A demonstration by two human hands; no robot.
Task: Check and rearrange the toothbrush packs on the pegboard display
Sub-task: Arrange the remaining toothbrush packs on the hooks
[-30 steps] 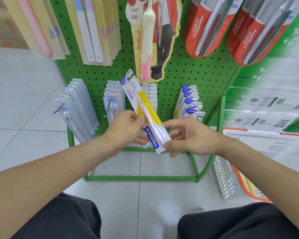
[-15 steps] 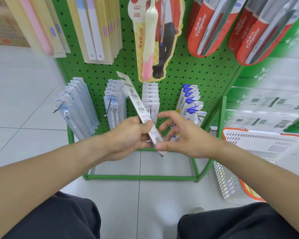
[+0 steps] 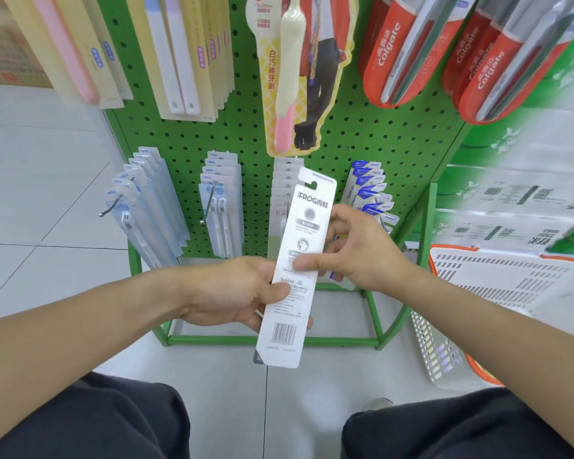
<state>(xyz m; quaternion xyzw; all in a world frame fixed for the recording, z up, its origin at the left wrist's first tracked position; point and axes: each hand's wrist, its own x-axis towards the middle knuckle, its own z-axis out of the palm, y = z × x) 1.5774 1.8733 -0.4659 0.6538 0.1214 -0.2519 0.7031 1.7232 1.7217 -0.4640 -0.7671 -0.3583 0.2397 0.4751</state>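
One toothbrush pack (image 3: 295,270), back side up at frame centre, pinched by both my hands; I judge rehanging on the pegboard (image 3: 345,134) remains.

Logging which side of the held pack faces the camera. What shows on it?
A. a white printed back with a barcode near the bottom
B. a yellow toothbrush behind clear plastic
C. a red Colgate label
A: the held pack, gripped by the left hand and right hand, shows white printed card with a barcode low down.
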